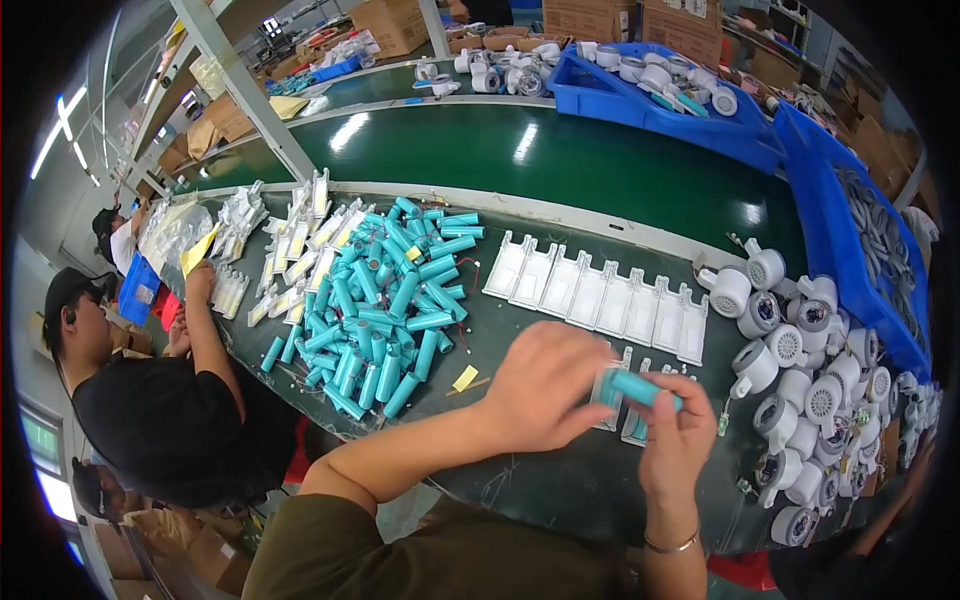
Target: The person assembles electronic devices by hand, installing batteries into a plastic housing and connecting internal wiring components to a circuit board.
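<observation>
My right hand (676, 440) pinches a teal cylindrical battery (640, 387) between thumb and fingers above the dark bench. Right beside it is my left hand (540, 388), its fingers bent toward the battery's left end. Those fingers are smeared by motion, so whether they touch it is unclear. Beneath the hands lie a few clear or white plastic housings (633, 430), partly hidden, with teal showing in some. Just beyond stands a row of several white open housings (600, 293), side by side. To the left spreads a large heap of teal batteries (385, 305) with thin wires.
White round fan-like units (790, 345) pile up at the right. Blue bins (660, 105) stand behind, past a green conveyor belt (420, 145). More white housings (300, 245) lie at the far left, near a seated co-worker (150, 400). A yellow paper slip (465, 378) rests by the heap.
</observation>
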